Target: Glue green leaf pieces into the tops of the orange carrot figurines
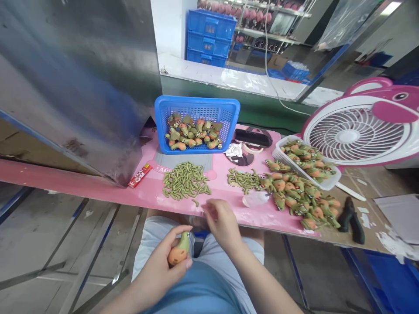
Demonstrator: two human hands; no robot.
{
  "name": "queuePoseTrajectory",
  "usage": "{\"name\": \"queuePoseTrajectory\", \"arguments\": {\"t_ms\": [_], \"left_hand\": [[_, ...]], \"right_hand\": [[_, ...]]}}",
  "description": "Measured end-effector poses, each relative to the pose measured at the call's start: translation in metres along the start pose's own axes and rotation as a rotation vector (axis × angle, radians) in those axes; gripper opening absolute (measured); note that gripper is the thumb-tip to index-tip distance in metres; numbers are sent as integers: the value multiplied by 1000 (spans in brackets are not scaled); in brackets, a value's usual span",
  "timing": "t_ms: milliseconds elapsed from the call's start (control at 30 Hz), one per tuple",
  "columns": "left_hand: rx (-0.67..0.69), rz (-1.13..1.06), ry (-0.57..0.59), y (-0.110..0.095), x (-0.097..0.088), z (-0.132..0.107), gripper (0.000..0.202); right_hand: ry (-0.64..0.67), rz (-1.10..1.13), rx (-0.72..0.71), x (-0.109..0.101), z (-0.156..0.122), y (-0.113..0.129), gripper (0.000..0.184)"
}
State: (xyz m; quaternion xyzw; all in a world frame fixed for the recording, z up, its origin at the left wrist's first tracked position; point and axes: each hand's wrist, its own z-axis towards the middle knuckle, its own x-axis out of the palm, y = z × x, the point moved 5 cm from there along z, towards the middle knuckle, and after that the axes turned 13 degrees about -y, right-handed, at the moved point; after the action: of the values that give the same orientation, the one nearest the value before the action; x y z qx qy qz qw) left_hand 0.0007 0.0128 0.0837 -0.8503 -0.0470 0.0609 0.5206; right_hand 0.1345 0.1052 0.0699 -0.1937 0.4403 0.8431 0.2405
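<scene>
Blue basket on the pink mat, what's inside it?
The blue basket holds a heap of green-and-orange toy figures. Whatever lies under the heap is covered.

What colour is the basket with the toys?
Blue basket, seen best in the head view.

My desk has a pink top. On it sit a blue basket of toy figures, two piles of green bits, a loose heap of figures, a white tray, black pliers, a red packet and a pink fan.
</scene>
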Motion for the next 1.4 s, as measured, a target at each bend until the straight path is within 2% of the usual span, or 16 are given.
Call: {"name": "queuePoseTrajectory", "arguments": {"t_ms": [100,200,267,367,467,533,667,900,1200,1400], "left_hand": [[-5,-22,47,-2,4,-4,47],[-24,-24,104,-1,4,-6,49],[-2,-16,128,0,4,-6,48],[56,-8,126,-2,3,-5,48],[90,39,111,-8,5,-5,48],[105,107,106,-12,6,-4,48],[171,213,119,-21,13,-2,46],[301,312,225,-33,25,-4,47],[354,422,238,-42,29,-7,54],[387,480,265,-46,30,-9,49]], "right_hand": [[165,-48,-23,30,19,8,12],[258,-73,-13,40,32,10,13],[275,-55,-2,35,35,12,18],[263,11,7,11,34,20,25],[222,203,49,-20,26,32,19],[206,370,125,-40,18,40,14],[233,540,248,-62,1,57,8],[208,550,37,-70,-8,82,9],[219,546,47,-69,-13,78,6],[225,544,54,-67,-13,76,7]]}}
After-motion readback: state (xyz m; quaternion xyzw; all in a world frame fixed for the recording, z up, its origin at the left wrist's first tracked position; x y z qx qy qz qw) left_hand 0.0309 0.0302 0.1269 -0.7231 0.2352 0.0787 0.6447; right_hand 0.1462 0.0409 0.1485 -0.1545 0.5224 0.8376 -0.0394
